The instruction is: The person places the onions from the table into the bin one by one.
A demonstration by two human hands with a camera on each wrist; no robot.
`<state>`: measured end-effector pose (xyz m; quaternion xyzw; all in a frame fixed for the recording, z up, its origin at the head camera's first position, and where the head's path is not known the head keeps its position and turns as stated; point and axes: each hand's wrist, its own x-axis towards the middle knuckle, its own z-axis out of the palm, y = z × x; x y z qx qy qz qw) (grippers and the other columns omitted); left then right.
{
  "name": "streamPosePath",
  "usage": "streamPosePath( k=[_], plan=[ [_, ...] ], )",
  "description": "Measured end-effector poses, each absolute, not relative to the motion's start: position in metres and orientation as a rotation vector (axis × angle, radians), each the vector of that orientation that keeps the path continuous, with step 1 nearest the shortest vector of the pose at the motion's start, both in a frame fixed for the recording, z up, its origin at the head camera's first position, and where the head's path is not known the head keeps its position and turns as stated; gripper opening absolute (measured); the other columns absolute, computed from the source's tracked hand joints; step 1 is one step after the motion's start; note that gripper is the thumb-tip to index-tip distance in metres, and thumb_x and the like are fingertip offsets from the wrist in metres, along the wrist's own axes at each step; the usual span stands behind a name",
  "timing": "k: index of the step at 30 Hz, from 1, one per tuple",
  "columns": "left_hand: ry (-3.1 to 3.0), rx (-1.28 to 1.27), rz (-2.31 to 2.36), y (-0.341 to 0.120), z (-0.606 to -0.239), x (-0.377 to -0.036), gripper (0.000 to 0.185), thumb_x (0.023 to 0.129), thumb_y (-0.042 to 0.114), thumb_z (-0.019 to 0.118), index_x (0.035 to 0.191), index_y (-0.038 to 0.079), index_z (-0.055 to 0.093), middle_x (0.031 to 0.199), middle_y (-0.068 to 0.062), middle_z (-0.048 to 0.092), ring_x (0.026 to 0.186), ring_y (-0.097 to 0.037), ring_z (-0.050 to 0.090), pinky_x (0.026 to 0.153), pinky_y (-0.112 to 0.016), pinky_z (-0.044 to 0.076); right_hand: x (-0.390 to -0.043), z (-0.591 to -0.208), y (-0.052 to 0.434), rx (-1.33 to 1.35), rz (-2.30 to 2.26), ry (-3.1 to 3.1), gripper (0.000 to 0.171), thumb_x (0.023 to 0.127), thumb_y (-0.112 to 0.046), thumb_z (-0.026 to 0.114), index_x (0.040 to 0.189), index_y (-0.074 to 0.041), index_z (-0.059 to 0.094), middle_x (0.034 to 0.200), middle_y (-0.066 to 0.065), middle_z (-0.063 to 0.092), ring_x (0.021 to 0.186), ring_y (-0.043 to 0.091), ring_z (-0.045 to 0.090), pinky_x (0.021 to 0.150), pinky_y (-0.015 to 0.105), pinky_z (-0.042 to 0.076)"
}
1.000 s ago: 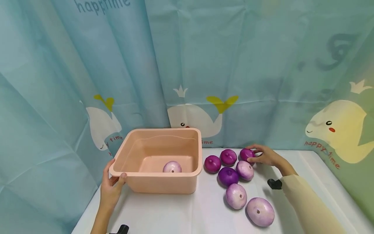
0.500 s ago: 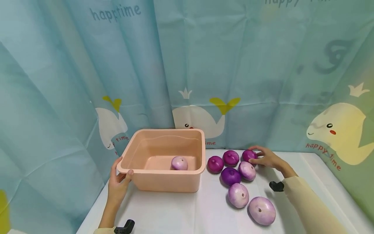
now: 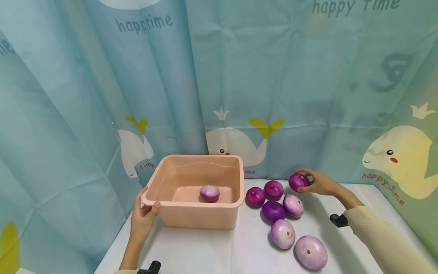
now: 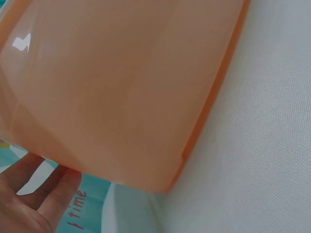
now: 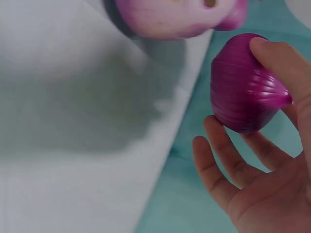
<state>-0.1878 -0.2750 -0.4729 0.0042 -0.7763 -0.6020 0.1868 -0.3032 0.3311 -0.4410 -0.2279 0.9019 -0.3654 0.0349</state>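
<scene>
On the white counter (image 3: 219,251), head view: the left hand (image 3: 143,219) grips the near left corner of the peach tub (image 3: 181,213), thumb over the rim. One pale onion (image 3: 209,192) lies inside the tub. To the right of the tub, six onions remain in a loose cluster (image 3: 273,211) on the counter. The right hand (image 3: 319,183) holds a dark purple onion (image 3: 298,182), fingers curled round it. Compared with half a second ago, this onion now sits higher and clear of its neighbours; it appears lifted off the counter, so a pick-up is judged complete and a transfer pending.

Left wrist view: the tub wall (image 4: 121,87) fills the frame; the fingers (image 4: 53,194) lie against its lower edge, beside the counter cloth (image 4: 262,136).

Right wrist view: the purple onion (image 5: 245,85) is pinched between thumb (image 5: 282,58) and fingers (image 5: 218,160), with no contact to the counter (image 5: 73,145). A pale onion (image 5: 165,17) lies just beyond.
</scene>
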Motion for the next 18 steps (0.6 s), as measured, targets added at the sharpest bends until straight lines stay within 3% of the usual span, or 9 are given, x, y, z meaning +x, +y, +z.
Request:
streamPosePath(
  k=[8,18],
  plan=[
    [-2.209,0.045,-1.692,-0.275,-0.474,-0.187,0.073,0.102,0.015,0.064,0.163,0.023,0.024,0.152,-0.024,0.045,0.103,0.009,0.057,0.080,-0.010,0.050,-0.301,-0.411,0.327,-0.858,-1.153,2.873,0.065,0.082,-0.010,0.087,0.135,0.004,0.053,0.116,0.029,0.058,0.074,0.016,0.066,0.066,0.027,0.056],
    [-2.190,0.021,-1.689,-0.276,-0.475,-0.188,0.072,0.102,0.013,0.063,0.163,0.023,0.025,0.152,-0.022,0.044,0.104,0.008,0.057,0.080,-0.011,0.051,-0.300,-0.377,0.319,-0.732,-1.170,3.104,0.066,0.084,-0.018,0.087,0.139,-0.003,0.054,0.128,0.021,0.059,0.089,0.031,0.063,0.068,0.027,0.056]
  ],
)
